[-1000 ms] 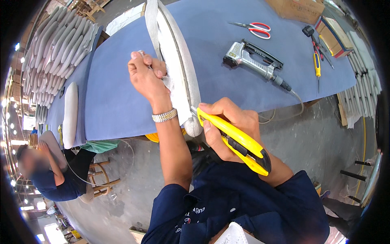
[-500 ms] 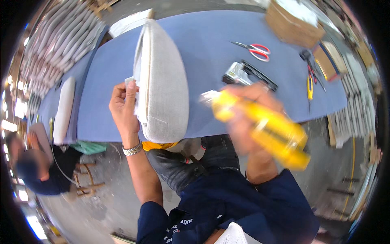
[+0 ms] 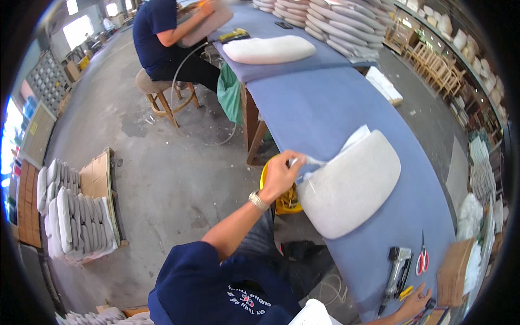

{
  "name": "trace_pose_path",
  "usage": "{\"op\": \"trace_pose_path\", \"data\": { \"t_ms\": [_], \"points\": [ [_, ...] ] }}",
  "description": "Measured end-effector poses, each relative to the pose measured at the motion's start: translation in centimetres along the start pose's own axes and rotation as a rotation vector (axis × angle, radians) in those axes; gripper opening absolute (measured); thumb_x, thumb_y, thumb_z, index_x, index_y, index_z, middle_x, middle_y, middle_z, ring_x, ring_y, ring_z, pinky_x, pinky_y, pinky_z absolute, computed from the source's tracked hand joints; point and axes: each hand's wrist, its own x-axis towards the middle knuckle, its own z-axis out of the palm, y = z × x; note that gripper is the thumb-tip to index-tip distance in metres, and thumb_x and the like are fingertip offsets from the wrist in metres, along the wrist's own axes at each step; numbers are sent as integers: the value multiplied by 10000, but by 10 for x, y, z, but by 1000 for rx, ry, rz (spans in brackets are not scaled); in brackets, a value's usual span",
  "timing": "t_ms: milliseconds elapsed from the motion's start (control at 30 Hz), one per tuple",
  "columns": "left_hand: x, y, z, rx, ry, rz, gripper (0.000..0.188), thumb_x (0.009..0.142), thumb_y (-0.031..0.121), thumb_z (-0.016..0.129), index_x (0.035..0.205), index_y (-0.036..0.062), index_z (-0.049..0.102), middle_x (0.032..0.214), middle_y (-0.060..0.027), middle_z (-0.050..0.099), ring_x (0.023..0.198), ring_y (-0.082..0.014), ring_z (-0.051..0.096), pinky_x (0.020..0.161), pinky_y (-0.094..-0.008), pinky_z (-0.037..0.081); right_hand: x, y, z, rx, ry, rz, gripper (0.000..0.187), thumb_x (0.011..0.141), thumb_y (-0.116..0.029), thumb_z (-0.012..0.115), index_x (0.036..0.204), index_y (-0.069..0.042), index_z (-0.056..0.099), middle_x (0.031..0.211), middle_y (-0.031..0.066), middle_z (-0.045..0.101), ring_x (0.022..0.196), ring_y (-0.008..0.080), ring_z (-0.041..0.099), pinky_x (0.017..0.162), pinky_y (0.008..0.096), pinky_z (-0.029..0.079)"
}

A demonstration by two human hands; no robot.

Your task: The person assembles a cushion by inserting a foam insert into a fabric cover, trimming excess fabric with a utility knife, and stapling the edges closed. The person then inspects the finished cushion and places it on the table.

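Note:
A light grey upholstered panel with rounded corners lies on the blue-covered table. At its near left edge, my left hand pinches a loose strip of pale fabric. My right hand is at the table's right end with fingers apart, and I see nothing held in it. Beside that hand lies a small yellow-handled tool; a dark-handled tool is by its fingertips. A staple gun and red-handled scissors lie between this hand and the panel.
A cardboard box stands at the table's right end. Another padded panel and stacked panels occupy the far table. A co-worker sits on a stool at far left. Below the table edge is a yellow bucket.
The view has swung left. My right hand has let go of the blurred yellow tool and moved down to the tools at the table's right end. My left hand still grips the panel's fabric edge.

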Motion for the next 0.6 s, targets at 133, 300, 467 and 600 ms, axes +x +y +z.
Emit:
{"op": "trace_pose_path", "data": {
  "t_ms": [133,300,467,600],
  "points": [
    [-21,29,-41,-385,14,10,125,990,118,686,1009,-3,712,821,-22,679,622,-59,612,556,-231,457,-54,-177,-11,633,-402,-207,398,1021,-204,606,1393,-61,606,990,58,692,668,60,553,542,208,429],
    [-33,87,-75,-610,-91,246,92,963,23,692,1026,-44,699,977,-98,699,736,-109,665,602,-237,513,-148,-361,-5,971,-743,-647,578,888,-61,724,1434,-4,543,1065,72,682,654,90,581,590,221,482],
    [-44,120,-105,-319,-324,517,129,872,37,780,995,9,760,1103,-154,723,927,-254,719,842,-359,561,-234,-447,17,1300,-1082,-965,313,873,-56,747,1167,9,662,1008,96,706,810,169,696,682,317,551],
    [-61,84,-114,-150,-194,398,163,879,98,788,1023,25,765,1157,-136,711,1100,-240,665,938,-351,526,-283,-431,30,1245,-1619,-757,196,954,-99,699,1116,8,677,941,114,717,749,138,679,643,301,547]
  ]
}}
